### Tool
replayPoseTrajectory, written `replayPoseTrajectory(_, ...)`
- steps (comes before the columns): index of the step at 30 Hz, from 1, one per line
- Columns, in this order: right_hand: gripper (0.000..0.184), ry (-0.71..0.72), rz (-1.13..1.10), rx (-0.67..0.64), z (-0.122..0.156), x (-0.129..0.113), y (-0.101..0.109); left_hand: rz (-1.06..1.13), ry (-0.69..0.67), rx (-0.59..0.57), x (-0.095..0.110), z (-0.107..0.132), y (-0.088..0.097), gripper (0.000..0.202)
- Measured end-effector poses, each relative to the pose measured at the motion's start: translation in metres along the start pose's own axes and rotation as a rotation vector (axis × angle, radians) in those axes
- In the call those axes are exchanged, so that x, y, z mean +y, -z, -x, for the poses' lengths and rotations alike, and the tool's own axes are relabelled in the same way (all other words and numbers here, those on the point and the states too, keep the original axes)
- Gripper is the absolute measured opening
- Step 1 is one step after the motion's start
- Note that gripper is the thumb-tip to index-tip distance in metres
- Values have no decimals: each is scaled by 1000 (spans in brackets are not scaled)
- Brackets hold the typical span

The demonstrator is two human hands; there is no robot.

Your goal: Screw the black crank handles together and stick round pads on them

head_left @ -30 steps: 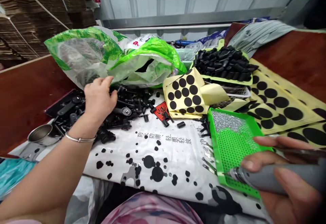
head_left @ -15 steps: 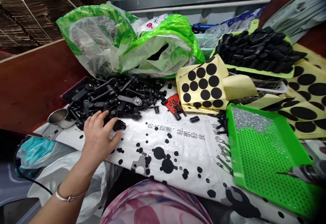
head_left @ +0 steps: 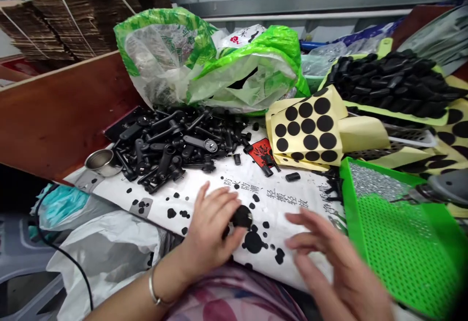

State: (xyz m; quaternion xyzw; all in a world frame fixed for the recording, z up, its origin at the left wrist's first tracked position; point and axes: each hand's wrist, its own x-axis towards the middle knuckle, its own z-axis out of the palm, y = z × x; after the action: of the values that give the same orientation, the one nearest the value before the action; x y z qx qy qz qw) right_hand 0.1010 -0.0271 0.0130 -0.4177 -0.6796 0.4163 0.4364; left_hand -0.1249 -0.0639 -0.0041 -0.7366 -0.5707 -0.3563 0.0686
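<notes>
Workshop, electric screwdriver (head_left: 444,187), screw tray (head_left: 398,253), parts heap (head_left: 171,143)

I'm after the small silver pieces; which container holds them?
The bright green tray at lower right, silver pieces at its far end; the yellow-green basket behind holds black pieces.

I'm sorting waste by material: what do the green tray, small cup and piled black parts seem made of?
Green tray: likely plastic, satin; even colour, moulded-looking holes. Small cup: probably steel, polished; silvery reflections. Piled black parts: apparently plastic, satin; soft highlights on smooth shapes.
</notes>
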Motion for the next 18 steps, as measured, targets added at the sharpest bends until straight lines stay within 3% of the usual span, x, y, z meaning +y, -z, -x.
replayPoseTrajectory(2,45,-92,39,-186,-3,8,-17,92,-12,-39,12,-1,-10,44)
replayPoseTrajectory(4,35,-232,-64,-250,-6,15,-32,142,-19,-62,18,-1,-16,43)
replayPoseTrajectory(8,31,-423,-324,-172,-5,21,-48,173,-8,-97,21,3,-21,38)
replayPoseTrajectory(18,31,-404,-434,-13,-7,19,-44,233,-49,-156,23,2,-19,45)
